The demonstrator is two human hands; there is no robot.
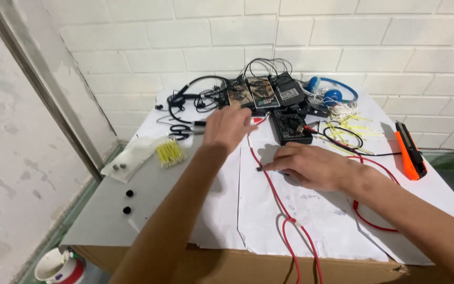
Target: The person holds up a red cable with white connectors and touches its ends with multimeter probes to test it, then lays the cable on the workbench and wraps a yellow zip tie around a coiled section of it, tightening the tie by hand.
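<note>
We see a worktop [106, 210] of grey board laid with white paper sheets [316, 221], pushed against a white brick wall [195, 47], with a paper cup [53, 265] on the floor at its near left corner. Our left hand [228, 128] reaches out over the red cable [269, 184] near the black multimeter [290, 126], but we cannot tell whether its fingers are closed. Our right hand [311, 165] rests flat on the paper, fingers loosely together, pinning that cable, with an orange utility knife [410, 150] lying well off to the right.
</note>
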